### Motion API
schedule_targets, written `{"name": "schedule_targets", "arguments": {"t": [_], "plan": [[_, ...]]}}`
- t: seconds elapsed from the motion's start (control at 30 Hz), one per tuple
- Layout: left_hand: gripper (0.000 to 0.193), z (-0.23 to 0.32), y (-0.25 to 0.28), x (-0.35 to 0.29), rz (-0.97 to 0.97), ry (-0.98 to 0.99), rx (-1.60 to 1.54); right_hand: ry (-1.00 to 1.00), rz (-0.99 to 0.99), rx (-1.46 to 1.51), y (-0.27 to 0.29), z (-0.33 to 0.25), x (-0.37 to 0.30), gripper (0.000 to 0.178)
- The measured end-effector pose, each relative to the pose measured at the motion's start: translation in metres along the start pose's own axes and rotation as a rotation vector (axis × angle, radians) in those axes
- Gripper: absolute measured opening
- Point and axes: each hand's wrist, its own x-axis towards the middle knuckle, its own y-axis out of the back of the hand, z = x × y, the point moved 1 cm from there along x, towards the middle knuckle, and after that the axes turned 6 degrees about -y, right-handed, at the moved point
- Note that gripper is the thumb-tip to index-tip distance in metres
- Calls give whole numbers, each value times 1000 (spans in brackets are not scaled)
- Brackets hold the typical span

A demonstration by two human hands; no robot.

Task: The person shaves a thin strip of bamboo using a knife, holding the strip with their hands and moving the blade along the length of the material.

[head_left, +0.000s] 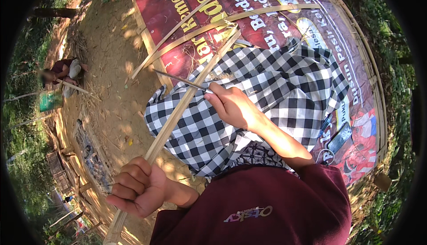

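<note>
A long, pale split-bamboo strip (173, 118) slants across my lap, from the lower left to the far middle. My left hand (140, 187) is wrapped round its near part. In my right hand (233, 107) is a knife, its thin blade (178, 79) pointing left and lying across the strip. The knife's handle is mostly hidden by my fingers. The strip's far end is frayed, with thin curled shavings (229, 24) about it. A black-and-white checkered cloth (267, 89) covers my lap beneath the strip and my right hand.
A dark red printed banner (155, 4) covers the bamboo-edged platform, with loose bamboo strips (187, 38) on its far left part. A phone (340, 138) with a cable lies at the right. On the dirt ground (106, 44) at left, another person (66, 73) sits by a green container (50, 100), holding a strip.
</note>
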Motion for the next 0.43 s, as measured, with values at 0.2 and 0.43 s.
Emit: {"name": "schedule_targets", "arguments": {"t": [0.2, 0.43], "plan": [[50, -1, 1, 1, -58, 27, -15, -2, 161, -373, 16, 30, 34, 31], [50, 2, 29, 10, 159, 82, -109, -262, 133, -247, 19, 71, 57, 45]]}}
